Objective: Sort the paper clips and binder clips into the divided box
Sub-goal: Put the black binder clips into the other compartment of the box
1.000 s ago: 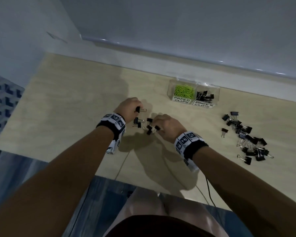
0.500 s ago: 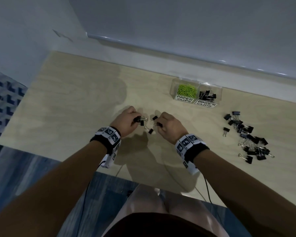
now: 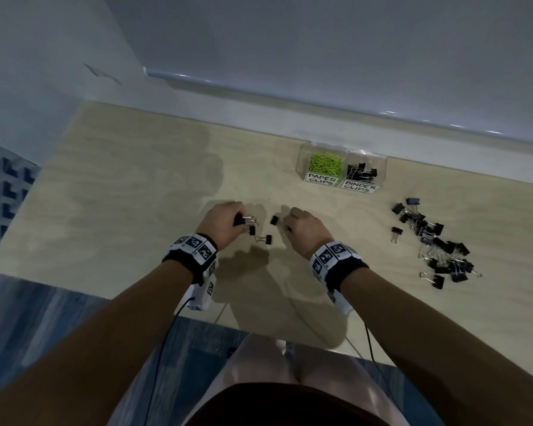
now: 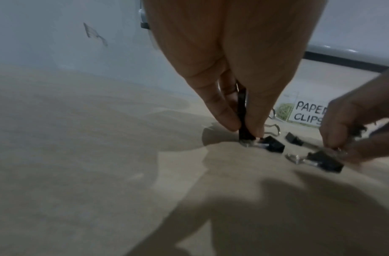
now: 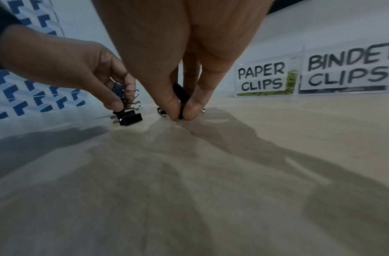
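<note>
fingers: left hand and right hand each pinch binder clips | divided box beyond fingers, right | risk: overfull pinch springs, clips scatter on worktop

The desk is pale beige wood with faint grain. The binder clips are black with silver wire handles. In the clear box, the paper clips are lime green; its labels are white with black hand lettering. The wristbands are black with white tags bearing black square patterns. The wall is grey-white. The floor at the left shows a dark blue and pale blue L-shaped pattern.
</note>
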{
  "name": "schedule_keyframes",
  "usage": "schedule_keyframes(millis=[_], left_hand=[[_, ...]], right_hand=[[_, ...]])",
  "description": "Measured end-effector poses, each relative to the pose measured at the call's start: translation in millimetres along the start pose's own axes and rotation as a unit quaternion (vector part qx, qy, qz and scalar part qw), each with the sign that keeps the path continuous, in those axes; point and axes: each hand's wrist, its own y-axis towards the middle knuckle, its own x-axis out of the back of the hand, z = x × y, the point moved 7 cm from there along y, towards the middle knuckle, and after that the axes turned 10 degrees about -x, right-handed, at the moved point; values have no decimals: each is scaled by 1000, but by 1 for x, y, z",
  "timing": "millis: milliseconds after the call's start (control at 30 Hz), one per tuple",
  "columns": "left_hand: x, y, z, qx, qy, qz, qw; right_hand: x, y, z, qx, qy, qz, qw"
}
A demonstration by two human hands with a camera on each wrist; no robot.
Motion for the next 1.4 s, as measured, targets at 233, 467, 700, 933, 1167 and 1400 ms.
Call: schedule_keyframes(millis=[233,467,700,933,1167,1400], left_hand=[[7,28,-37,12,-135,-28,990],[1,109,-142,-71,-119,-26,990],[-5,156,-184,-69,-88,3,994],[21,74,-97,-50,-75,-37,995],[-25,-18,-33,41,39,36,998],[-51,-16,-43,49,24,3,999]], right_hand=[[28,-28,-67,-127,238,-105,957],[100,-32,-142,-255,310,-209,892],[145,16,-163,-258,198,-206,923],[94,1,-93,-94,110,-176,974],[1,20,11,63,5,28,998],[3,2,1,53,9,-22,998]])
